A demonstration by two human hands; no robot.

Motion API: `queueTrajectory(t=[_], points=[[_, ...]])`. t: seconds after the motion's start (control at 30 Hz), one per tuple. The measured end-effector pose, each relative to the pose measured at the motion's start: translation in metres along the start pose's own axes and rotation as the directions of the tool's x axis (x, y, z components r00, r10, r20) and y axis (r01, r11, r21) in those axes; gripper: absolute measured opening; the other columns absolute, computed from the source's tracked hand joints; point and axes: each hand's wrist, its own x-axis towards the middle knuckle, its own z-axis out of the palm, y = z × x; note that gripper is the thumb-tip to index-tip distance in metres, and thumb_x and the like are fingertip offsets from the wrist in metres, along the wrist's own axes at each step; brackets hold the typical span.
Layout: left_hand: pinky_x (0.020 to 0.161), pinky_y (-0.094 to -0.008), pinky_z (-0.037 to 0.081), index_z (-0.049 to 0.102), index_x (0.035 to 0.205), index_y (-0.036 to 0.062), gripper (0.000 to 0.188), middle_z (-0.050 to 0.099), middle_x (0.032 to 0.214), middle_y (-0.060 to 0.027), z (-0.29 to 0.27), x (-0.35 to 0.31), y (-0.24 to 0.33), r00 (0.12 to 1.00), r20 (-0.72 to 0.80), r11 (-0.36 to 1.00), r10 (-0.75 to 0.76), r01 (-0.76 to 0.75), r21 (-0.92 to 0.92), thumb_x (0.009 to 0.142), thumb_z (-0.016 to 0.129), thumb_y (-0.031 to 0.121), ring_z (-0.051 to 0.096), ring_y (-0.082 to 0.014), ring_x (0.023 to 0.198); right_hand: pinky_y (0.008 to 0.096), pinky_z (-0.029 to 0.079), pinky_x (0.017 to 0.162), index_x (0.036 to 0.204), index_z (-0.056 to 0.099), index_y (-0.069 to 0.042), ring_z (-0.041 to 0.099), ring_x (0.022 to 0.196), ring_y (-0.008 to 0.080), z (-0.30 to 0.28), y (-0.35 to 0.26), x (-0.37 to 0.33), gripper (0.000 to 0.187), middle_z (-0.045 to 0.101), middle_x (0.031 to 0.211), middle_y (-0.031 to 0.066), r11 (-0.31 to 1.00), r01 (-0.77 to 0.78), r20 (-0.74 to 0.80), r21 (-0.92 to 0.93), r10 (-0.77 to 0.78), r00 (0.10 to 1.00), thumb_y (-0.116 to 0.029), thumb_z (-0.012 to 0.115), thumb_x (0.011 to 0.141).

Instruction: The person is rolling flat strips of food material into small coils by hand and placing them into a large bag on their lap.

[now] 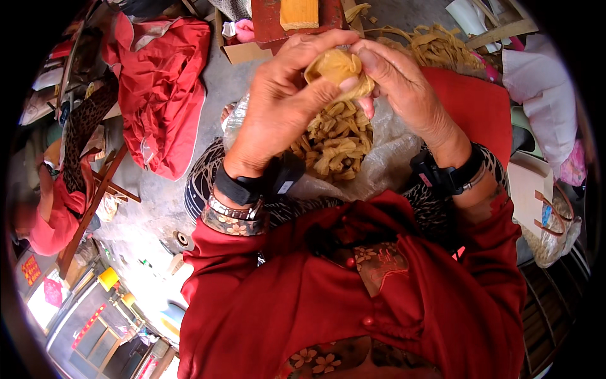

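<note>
My left hand [281, 104] and my right hand [404, 82] meet above the lap, both closed on a thin yellow-brown piece [334, 66] that looks cupped or folded. The left thumb presses across its front. On the opposite side, the right thumb and fingers pinch its upper edge. I cannot make out what the piece is made of. Just below sits a clear plastic bag [388, 158] between my knees. Inside it lie several short, folded or knotted pieces [338, 145] of the same colour.
A red stool with a wooden block [299, 14] stands ahead, beside a cardboard box [246, 53]. Loose yellow-brown strips [445, 44] lie at the far right, near a red panel [473, 107]. Red cloth [161, 88] and a wooden frame [95, 208] are on the left.
</note>
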Motion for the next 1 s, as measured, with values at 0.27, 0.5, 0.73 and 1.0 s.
queueTrajectory(t=[0.27, 0.5, 0.73, 1.0], points=[[0.081, -0.0280, 0.047, 0.051, 0.124, -0.0008, 0.043, 0.059, 0.107, -0.0125, 0.008, 0.000, -0.006, 0.996, -0.078, 0.974, -0.042, 0.058, 0.218, 0.096, 0.047, 0.031, 0.059, -0.0207, 0.093, 0.0187, 0.041, 0.045, 0.101, 0.054, -0.004, 0.046, 0.047, 0.0054, 0.015, 0.002, 0.002, 0.038, 0.049, 0.062, 0.0001, 0.984, -0.029, -0.072, -0.175, 0.017, 0.997, -0.041, 0.046, 0.096], [0.074, -0.0396, 0.056, 0.051, 0.120, -0.0057, 0.050, 0.059, 0.105, -0.0141, 0.006, 0.001, -0.005, 0.958, 0.100, 0.756, -0.269, 0.274, -0.595, 0.099, 0.034, 0.036, 0.061, -0.0216, 0.085, 0.0156, 0.031, 0.047, 0.111, 0.053, -0.008, 0.039, 0.055, 0.0018, 0.020, 0.000, 0.002, 0.038, 0.053, 0.081, -0.0014, 0.937, 0.099, -0.238, -0.334, -0.186, 0.953, -0.039, 0.035, 0.100], [0.081, -0.0450, 0.052, 0.051, 0.119, -0.0070, 0.053, 0.053, 0.094, -0.0099, -0.028, 0.003, -0.006, 0.973, 0.152, 0.601, -0.172, 0.226, -0.767, 0.099, 0.031, 0.038, 0.054, -0.0199, 0.074, 0.0230, 0.039, 0.052, 0.083, 0.062, -0.006, 0.043, 0.059, 0.0065, -0.018, 0.003, -0.005, 0.042, 0.049, 0.064, -0.0036, 0.892, 0.091, -0.230, -0.444, -0.212, 0.950, -0.044, 0.047, 0.095], [0.072, -0.0386, 0.055, 0.057, 0.106, -0.0076, 0.055, 0.055, 0.086, -0.0104, -0.022, 0.003, -0.010, 0.961, -0.052, 0.824, -0.270, 0.203, -0.529, 0.100, 0.029, 0.039, 0.053, -0.0165, 0.062, 0.0205, 0.048, 0.048, 0.109, 0.058, -0.004, 0.053, 0.066, 0.0075, 0.001, 0.011, 0.003, 0.032, 0.057, 0.077, 0.0000, 0.934, -0.045, -0.019, -0.355, 0.041, 0.999, -0.032, 0.052, 0.094]])
